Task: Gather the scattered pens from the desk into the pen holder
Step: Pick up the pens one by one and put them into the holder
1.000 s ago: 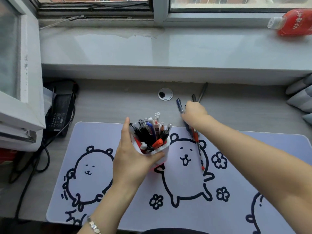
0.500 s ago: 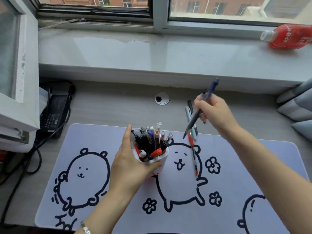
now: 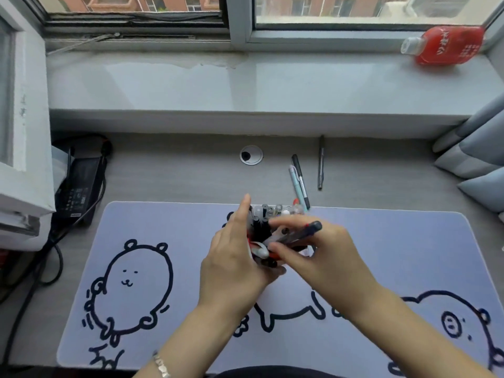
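Observation:
My left hand (image 3: 234, 257) wraps the pen holder (image 3: 266, 236), which stands on the desk mat and is packed with several pens; most of the holder is hidden by both hands. My right hand (image 3: 321, 252) grips a dark blue pen (image 3: 302, 231) and holds it slanted over the holder's mouth, tip down among the other pens. On the desk behind the mat lie a light blue pen (image 3: 296, 186) and a black marker (image 3: 300, 178) side by side. A dark grey pen (image 3: 321, 165) lies to their right.
The white desk mat (image 3: 163, 227) with bear drawings covers the desk front. A power adapter (image 3: 77, 186) with cables sits at the left by an open window sash. A red bottle (image 3: 447, 45) lies on the windowsill. A round cable grommet (image 3: 251, 155) is in the desk. Cushions (image 3: 474, 159) are at the right.
My right hand picked up the blue pen from the desk, lifted it, and has brought it left and down onto the holder. My left hand has stayed on the holder.

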